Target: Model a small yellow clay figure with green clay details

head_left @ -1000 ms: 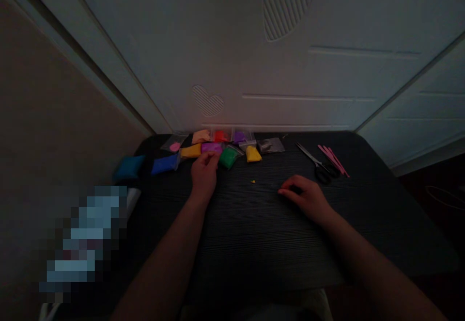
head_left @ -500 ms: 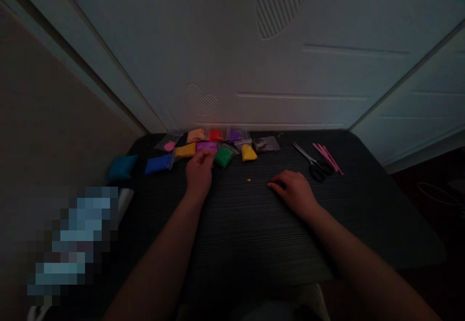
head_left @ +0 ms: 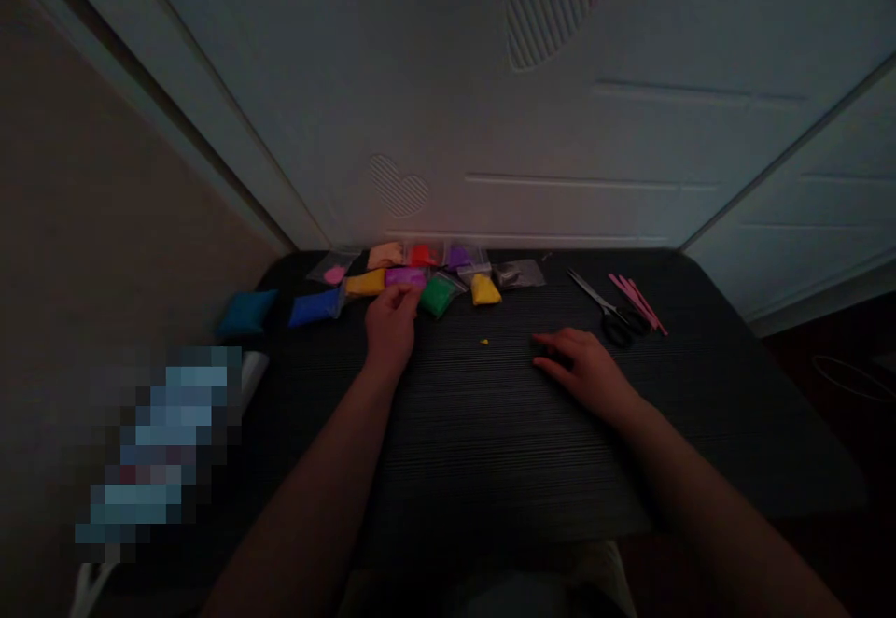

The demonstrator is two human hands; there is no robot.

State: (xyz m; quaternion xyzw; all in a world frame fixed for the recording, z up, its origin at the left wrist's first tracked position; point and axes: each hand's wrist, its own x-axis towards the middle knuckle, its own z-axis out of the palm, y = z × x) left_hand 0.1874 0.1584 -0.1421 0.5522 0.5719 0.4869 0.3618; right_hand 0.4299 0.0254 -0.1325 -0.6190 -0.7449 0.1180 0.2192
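My left hand [head_left: 392, 324] is closed, its fingertips together between the magenta packet [head_left: 406, 277] and the green packet [head_left: 438, 295]; what they hold, if anything, is too small to make out. My right hand [head_left: 578, 366] rests low over the dark table, thumb and fingers apart, with nothing between them. A tiny yellow piece [head_left: 484, 342] lies on the table between my hands. Behind it sits a yellow packet [head_left: 485, 290].
Scissors [head_left: 603, 305] and pink sticks [head_left: 637, 303] lie at the right of the dark table [head_left: 504, 459]. Blue [head_left: 315, 307], orange [head_left: 365, 283], peach [head_left: 385, 255], red [head_left: 423, 255] and purple [head_left: 459, 257] packets sit at the back left. A teal packet [head_left: 246, 313] is farther left.
My right hand has shifted slightly right, and its thumb and fingers have spread apart. My left hand stays near the magenta and green packets. The whole view has shifted a little.
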